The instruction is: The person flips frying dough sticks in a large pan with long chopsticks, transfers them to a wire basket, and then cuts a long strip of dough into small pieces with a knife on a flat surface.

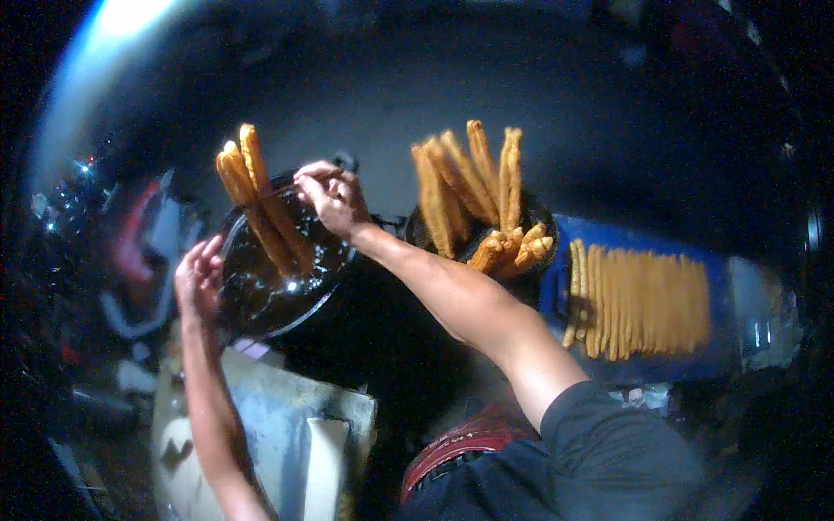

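Note:
My right hand is over the far side of a round pot of dark, glossy oil. It grips thin dark sticks, apparently chopsticks, which reach left across several golden fried dough sticks. The dough sticks tilt up out of the pot, their lower ends over or in the oil; I cannot tell which. My left hand hovers beside the pot's left rim, fingers loosely bent and apart, with nothing visible in it.
Right of the pot, a dark round basket or rack holds several upright fried dough sticks. Further right, a blue tray carries a row of paler dough sticks. A worktop with a pale dough strip lies near me.

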Available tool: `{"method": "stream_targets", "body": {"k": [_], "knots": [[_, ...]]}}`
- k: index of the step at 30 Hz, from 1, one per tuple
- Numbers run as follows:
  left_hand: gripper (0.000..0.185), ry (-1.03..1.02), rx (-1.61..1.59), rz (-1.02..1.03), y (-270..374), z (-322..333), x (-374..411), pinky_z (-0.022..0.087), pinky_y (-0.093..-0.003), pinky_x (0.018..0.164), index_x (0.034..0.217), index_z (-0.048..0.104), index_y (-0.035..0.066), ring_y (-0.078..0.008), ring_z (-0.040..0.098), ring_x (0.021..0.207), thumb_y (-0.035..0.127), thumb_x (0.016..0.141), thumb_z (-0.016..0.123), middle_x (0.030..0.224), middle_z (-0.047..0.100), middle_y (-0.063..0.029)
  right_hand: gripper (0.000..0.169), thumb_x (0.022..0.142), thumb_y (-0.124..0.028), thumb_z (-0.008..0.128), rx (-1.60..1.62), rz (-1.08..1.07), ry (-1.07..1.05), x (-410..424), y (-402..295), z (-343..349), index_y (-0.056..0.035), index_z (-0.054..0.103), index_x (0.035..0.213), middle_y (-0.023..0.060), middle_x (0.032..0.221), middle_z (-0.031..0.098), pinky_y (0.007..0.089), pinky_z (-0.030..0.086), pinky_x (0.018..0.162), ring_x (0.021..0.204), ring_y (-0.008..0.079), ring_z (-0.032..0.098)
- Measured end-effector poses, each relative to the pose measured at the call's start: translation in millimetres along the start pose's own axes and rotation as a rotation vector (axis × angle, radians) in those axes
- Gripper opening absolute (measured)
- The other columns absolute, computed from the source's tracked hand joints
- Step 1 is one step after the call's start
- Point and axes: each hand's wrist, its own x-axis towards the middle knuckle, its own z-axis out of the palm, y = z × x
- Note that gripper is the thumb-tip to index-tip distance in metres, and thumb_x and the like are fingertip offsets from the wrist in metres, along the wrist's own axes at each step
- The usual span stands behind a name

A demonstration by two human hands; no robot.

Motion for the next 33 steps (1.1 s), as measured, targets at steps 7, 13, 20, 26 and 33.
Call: {"method": "stream_targets", "body": {"k": [7, 13, 20, 26, 33], "knots": [[0.043, -0.129, 0.056, 0.173, 75.5, 146.2, -5.0, 0.048, -0.0272, 0.082, 0.12, 0.056, 0.001, -0.0173, 0.06, 0.09, 0.032, 0.091, 0.063, 0.126, 0.065, -0.0189, 0.012, 0.098, -0.008, 0.059, -0.033, -0.02, 0.154, 45.8, -107.8, -73.4, -0.0019, 0.069, 0.098, 0.0114, 0.093, 0.07, 0.0302, 0.063, 0.069, 0.08, 0.0181, 0.071], [0.028, -0.302, -0.13, 0.121, 84.0, 251.7, -14.8, 0.049, -0.025, 0.077, 0.112, 0.058, 0.005, -0.0161, 0.06, 0.083, 0.025, 0.092, 0.061, 0.122, 0.067, -0.0193, 0.013, 0.099, -0.012, 0.059, -0.074, -0.161, 0.072, 51.3, -190.3, -180.3, -0.0032, 0.068, 0.104, 0.012, 0.1, 0.071, 0.0341, 0.062, 0.079, 0.086, 0.0207, 0.071], [0.03, -0.366, -0.282, -0.093, -28.1, 369.3, -23.7, 0.048, -0.024, 0.066, 0.109, 0.062, 0.006, -0.014, 0.06, 0.079, 0.029, 0.09, 0.065, 0.122, 0.066, -0.0188, 0.013, 0.1, -0.007, 0.055, -0.314, -0.186, 0.21, -7.1, -203.7, -323.5, 0.0007, 0.065, 0.104, 0.0153, 0.102, 0.07, 0.0386, 0.062, 0.085, 0.094, 0.0241, 0.071], [0.022, -0.352, -0.402, -0.286, -113.9, 424.8, -14.8, 0.052, -0.0278, 0.072, 0.106, 0.059, 0.005, -0.0171, 0.062, 0.079, 0.022, 0.093, 0.06, 0.117, 0.069, -0.0186, 0.014, 0.101, -0.007, 0.053, -0.473, 0.004, 0.33, -51.9, -172.9, -399.0, 0.0008, 0.064, 0.106, 0.0158, 0.112, 0.067, 0.0404, 0.06, 0.09, 0.108, 0.0273, 0.067], [0.031, -0.492, -0.256, -0.332, -179.1, 450.6, -32.3, 0.049, -0.0336, 0.085, 0.115, 0.06, 0.01, -0.0194, 0.062, 0.095, 0.035, 0.097, 0.058, 0.13, 0.063, -0.0134, 0.016, 0.101, -0.005, 0.052, -0.358, -0.096, 0.288, -108.3, -165.2, -441.8, 0.0023, 0.064, 0.109, 0.0177, 0.116, 0.066, 0.0421, 0.057, 0.096, 0.114, 0.0275, 0.064]]}}
